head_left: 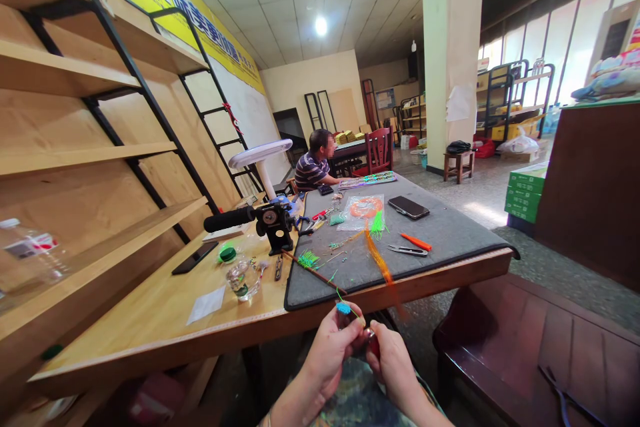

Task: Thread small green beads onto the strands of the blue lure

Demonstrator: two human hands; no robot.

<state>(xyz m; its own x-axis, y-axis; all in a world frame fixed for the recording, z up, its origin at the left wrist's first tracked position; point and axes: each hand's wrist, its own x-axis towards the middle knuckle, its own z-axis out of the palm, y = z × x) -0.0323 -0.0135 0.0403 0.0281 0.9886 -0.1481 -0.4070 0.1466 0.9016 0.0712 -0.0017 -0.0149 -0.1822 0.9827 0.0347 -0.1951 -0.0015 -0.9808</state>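
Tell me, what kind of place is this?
It looks like a craft workshop, maybe for handmade beadwork or fishing tackle. The grey work mat holds bright orange thread and small scissors, and tall wooden shelves line the wall.

This is a small craft workshop set up in a big, plain hall: a long wooden table (pixel 165 320) carries a gray mat (pixel 450 233) strewn with scissors (pixel 407 250) and bright thread (pixel 380 267), while wooden shelves (pixel 65 147) on black metal frames line the wall. Farther back stand a concrete pillar (pixel 450 47), metal racks (pixel 505 93) and stacked boxes (pixel 523 193), under a tiled ceiling (pixel 280 7) with round lights
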